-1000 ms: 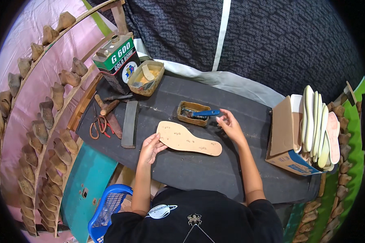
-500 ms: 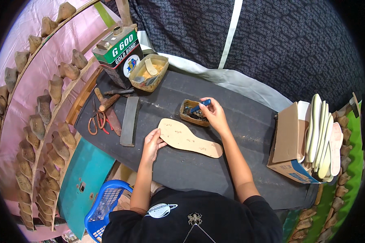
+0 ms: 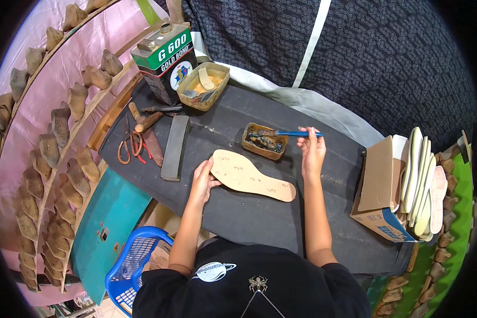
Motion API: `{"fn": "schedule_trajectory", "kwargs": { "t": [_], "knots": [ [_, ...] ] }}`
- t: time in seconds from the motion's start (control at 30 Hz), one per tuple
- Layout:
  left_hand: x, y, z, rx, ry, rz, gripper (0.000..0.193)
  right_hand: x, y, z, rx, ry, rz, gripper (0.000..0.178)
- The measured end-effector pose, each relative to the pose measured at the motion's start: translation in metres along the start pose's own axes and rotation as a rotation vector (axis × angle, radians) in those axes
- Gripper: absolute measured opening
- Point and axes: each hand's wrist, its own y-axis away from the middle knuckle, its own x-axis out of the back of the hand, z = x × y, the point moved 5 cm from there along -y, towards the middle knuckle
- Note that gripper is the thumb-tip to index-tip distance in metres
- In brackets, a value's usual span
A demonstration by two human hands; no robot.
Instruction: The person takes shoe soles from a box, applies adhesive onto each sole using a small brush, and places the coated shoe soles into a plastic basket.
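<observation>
My left hand (image 3: 201,181) is closed on the wide end of a tan shoe insole (image 3: 253,179) marked with small dark spots. The insole is held over the dark work table, its narrow end pointing right. In my right hand (image 3: 313,151) a blue-handled brush (image 3: 297,134) lies nearly level, pinched between the fingers. Its tip reaches over a small, rough-rimmed tub (image 3: 271,153) with dark, sticky-looking stuff inside. Whether the bristles touch that stuff I cannot tell. The tub stands just beyond the insole.
At left lie orange-handled scissors (image 3: 124,151), a hammer (image 3: 145,124) and a grey block (image 3: 175,151). Behind them stand a metal can (image 3: 165,63) and a larger tub (image 3: 206,100). A cardboard box (image 3: 373,183) of pale soles (image 3: 412,172) is at right. Wooden shoe lasts (image 3: 49,151) line racks.
My right hand has moved right and the brush has swung from steeply tilted in the tub to nearly level above it. The insole stays in my left hand. The whole view has shifted slightly.
</observation>
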Motion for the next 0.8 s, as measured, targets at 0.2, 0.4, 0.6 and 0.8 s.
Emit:
{"fn": "schedule_trajectory", "kwargs": {
  "t": [0.2, 0.4, 0.6, 0.8],
  "knots": [
    [-0.01, -0.007, 0.013, 0.033, -0.013, -0.124, 0.021, 0.013, 0.029, 0.001, -0.109, -0.118, 0.112, 0.022],
    [0.005, -0.008, 0.009, -0.082, -0.135, -0.114, 0.02, -0.013, 0.081, -0.015, 0.013, -0.007, -0.041, 0.019],
    [0.006, -0.003, 0.007, -0.153, -0.136, -0.045, 0.021, -0.03, 0.123, -0.016, 0.15, 0.144, -0.196, 0.019],
    [0.008, -0.004, 0.008, -0.26, -0.076, -0.072, 0.019, -0.051, 0.144, -0.019, 0.265, 0.179, -0.335, 0.025]
  ]
}}
